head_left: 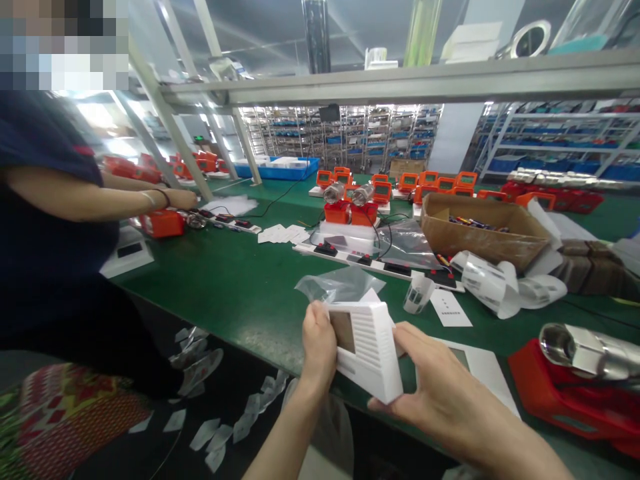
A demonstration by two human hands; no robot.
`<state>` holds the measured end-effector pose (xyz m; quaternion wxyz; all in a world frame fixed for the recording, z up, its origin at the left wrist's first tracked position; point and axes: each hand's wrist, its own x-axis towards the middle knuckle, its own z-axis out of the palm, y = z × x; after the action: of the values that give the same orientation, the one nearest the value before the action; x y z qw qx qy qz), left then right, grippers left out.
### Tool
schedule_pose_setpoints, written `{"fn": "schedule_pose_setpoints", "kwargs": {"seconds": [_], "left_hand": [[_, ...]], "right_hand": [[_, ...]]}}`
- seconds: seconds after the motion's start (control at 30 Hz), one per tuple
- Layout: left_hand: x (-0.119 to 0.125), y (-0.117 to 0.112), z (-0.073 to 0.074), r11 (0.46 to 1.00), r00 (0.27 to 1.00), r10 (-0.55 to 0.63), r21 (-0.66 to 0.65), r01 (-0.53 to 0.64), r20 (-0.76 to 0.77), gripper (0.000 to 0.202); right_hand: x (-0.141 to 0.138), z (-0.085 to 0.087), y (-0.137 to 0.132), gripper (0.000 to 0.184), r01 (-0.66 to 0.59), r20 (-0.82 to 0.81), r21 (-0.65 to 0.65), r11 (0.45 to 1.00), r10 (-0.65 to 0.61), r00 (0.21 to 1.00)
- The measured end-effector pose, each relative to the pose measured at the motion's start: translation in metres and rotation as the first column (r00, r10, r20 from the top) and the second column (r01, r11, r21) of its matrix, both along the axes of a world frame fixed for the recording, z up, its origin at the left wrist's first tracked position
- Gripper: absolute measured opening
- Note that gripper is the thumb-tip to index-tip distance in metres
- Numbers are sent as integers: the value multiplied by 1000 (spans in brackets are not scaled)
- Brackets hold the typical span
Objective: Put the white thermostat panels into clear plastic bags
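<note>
A white plastic housing [367,343] with a dark display window and ribbed grooves is tilted in the air above the near edge of the bench. My left hand [320,340] grips its left end. At its right end my right hand [430,373] holds it between thumb and fingers, closed on it. Behind it lies a clear plastic bag [340,285]. Under and beyond my right hand a white panel [487,367] with a window rests on the bench. A red device [560,400] with a metal fitting stands to the right.
Across the green bench [215,280] runs a power strip [380,265]. A cardboard box [480,230] of small parts, label rolls [485,280] and several orange devices [350,213] stand behind. A co-worker [55,200] stands at left. Overhead runs a shelf [400,85].
</note>
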<state>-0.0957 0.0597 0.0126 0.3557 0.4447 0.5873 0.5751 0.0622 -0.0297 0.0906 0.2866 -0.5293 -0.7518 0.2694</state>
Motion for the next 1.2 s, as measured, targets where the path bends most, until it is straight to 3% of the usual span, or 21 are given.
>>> {"fn": "schedule_pose_setpoints", "kwargs": {"seconds": [0.1,0.17,0.23,0.37,0.5,0.6,0.73,0.8,0.9,1.0,1.1,1.2], "left_hand": [[-6,-2,14,999,988,13,37,-7,-155,31],[-8,-4,23,997,973,-6,71,23,-233,30],[-8,-4,30,992,953,-50,92,81,-298,29],[-6,1,35,974,898,-170,68,215,-406,27],[2,9,42,951,833,-271,-1,309,-482,23],[8,14,52,933,807,-318,-16,358,-497,21],[5,22,67,946,870,-274,49,321,-410,19],[-2,27,71,953,918,-254,81,290,-305,22],[-14,27,69,967,977,-207,160,196,56,24],[-17,12,61,973,924,-118,228,35,363,22],[-8,-10,54,959,945,-47,280,-49,325,24],[4,-27,51,935,999,34,353,-45,38,28]], "right_hand": [[8,7,1,61,-126,-144,-167,978,103,984],[12,9,2,52,-203,-260,-289,935,127,957],[15,8,4,36,-196,-303,-383,903,78,950],[16,-4,11,34,-64,-325,-422,905,-85,942],[12,-26,19,60,-84,-534,-529,844,-254,806],[7,-36,21,48,-180,-641,-562,807,-287,712],[3,-38,18,36,-213,-695,-580,786,-342,632],[3,-39,16,34,-223,-729,-605,764,-419,541],[4,-43,14,30,-213,-756,-643,736,-567,326],[3,-48,15,32,-226,-742,-668,709,-656,138],[-4,-49,16,27,-219,-723,-680,700,-689,43],[-14,-48,16,21,-195,-722,-679,708,-692,-3]]}}
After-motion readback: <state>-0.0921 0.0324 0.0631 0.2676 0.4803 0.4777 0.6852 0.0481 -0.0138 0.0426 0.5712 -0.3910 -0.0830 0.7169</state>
